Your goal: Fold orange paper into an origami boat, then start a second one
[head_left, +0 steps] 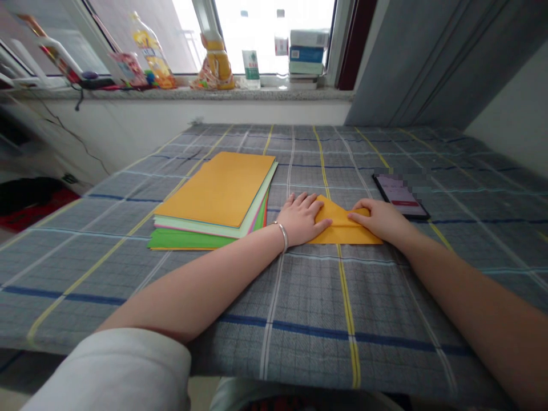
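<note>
A folded orange-yellow paper [345,234] lies on the plaid cloth, with a peaked upper edge and a crease across it. My left hand [302,220] rests palm down on its left part, fingers spread, a silver bangle at the wrist. At the paper's right side my right hand [379,221] pinches the upper layer between thumb and bent fingers. To the left of my hands lies a stack of coloured sheets [218,188], orange on top, with pale green, pink and green edges showing below.
A phone [402,197] with its screen lit lies behind my right hand. The plaid cloth [308,297] covers the wide surface. Bottles, boxes and packets stand on the windowsill [274,94]; a grey curtain [411,63] hangs at the right.
</note>
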Motion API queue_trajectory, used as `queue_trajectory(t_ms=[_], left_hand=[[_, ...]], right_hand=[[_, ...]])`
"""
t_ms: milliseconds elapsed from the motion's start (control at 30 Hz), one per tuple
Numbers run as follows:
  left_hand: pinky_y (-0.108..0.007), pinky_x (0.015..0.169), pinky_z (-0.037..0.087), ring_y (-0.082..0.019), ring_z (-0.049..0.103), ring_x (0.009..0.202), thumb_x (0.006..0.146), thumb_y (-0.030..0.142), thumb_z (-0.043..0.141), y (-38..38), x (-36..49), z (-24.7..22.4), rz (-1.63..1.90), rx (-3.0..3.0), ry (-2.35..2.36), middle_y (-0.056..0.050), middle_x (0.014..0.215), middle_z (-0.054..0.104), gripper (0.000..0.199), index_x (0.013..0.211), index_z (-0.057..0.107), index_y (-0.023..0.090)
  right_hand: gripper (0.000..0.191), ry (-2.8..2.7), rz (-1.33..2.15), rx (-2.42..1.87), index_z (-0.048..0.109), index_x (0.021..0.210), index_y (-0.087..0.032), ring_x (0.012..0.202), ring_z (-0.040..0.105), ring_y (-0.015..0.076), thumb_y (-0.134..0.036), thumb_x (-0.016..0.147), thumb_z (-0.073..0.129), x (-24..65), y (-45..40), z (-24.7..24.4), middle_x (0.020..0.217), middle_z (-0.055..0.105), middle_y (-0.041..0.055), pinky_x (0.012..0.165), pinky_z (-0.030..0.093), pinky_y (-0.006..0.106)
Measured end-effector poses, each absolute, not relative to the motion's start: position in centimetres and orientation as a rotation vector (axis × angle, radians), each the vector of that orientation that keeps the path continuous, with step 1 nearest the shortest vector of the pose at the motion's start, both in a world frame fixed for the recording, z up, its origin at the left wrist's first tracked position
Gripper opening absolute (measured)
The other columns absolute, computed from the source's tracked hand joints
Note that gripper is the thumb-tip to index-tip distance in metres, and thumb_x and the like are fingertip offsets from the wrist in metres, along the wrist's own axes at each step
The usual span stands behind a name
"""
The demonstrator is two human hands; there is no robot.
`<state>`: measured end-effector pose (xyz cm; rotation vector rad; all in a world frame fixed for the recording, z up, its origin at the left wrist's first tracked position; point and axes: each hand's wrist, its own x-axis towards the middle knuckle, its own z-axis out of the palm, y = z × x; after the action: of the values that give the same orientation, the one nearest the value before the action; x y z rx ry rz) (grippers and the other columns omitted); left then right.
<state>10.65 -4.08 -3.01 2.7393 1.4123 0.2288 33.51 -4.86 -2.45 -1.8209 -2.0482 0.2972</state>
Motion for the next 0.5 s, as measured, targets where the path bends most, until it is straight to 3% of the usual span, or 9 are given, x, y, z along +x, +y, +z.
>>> queue_trajectory(t_ms=[233, 333, 400, 500], left_hand=[[-0.055, 0.12, 0.012, -0.03, 0.018, 0.148, 0.095, 0.061, 0.028, -3.9, 10.9, -2.7, 0.111, 2.693, 1.426, -0.007, 0.16, 0.024, 0.068, 0.151, 0.031, 0.021], [-0.055, 0.12, 0.01, -0.03, 0.014, 0.149, 0.096, 0.062, 0.026, -3.9, 10.9, -2.6, 0.072, 2.694, 1.424, -0.007, 0.161, 0.021, 0.07, 0.152, 0.028, 0.021], [-0.055, 0.12, 0.01, -0.03, 0.014, 0.149, 0.096, 0.062, 0.025, -3.9, 11.0, -2.6, 0.062, 2.693, 1.422, -0.007, 0.161, 0.02, 0.071, 0.153, 0.027, 0.021], [-0.055, 0.12, 0.011, -0.03, 0.014, 0.149, 0.096, 0.062, 0.026, -3.8, 11.0, -2.7, 0.058, 2.691, 1.419, -0.007, 0.161, 0.02, 0.07, 0.153, 0.026, 0.021]], right_hand=[[0.016, -2.021, 0.263, -1.751, 0.07, 0.082, -0.024, 0.075, 0.064, 0.0235, -0.039, 0.077, 0.067, 34.1, -4.4, -3.1, 0.083, 0.071, 0.005, 0.067, 0.048, 0.036], [0.019, -2.146, 0.046, -1.509, 0.072, 0.095, -0.023, 0.09, 0.063, 0.0255, -0.03, 0.079, 0.066, 34.0, -4.6, -2.7, 0.097, 0.072, 0.0065, 0.081, 0.049, 0.041], [0.016, -2.329, -0.086, -1.265, 0.074, 0.094, -0.026, 0.1, 0.061, 0.0259, -0.026, 0.084, 0.061, 33.6, -5.0, -2.2, 0.103, 0.072, 0.005, 0.093, 0.045, 0.045], [0.023, -2.58, 0.033, -0.965, 0.075, 0.092, -0.028, 0.096, 0.062, 0.0213, -0.021, 0.09, 0.053, 32.7, -5.7, -1.7, 0.098, 0.074, 0.0028, 0.09, 0.047, 0.039]])
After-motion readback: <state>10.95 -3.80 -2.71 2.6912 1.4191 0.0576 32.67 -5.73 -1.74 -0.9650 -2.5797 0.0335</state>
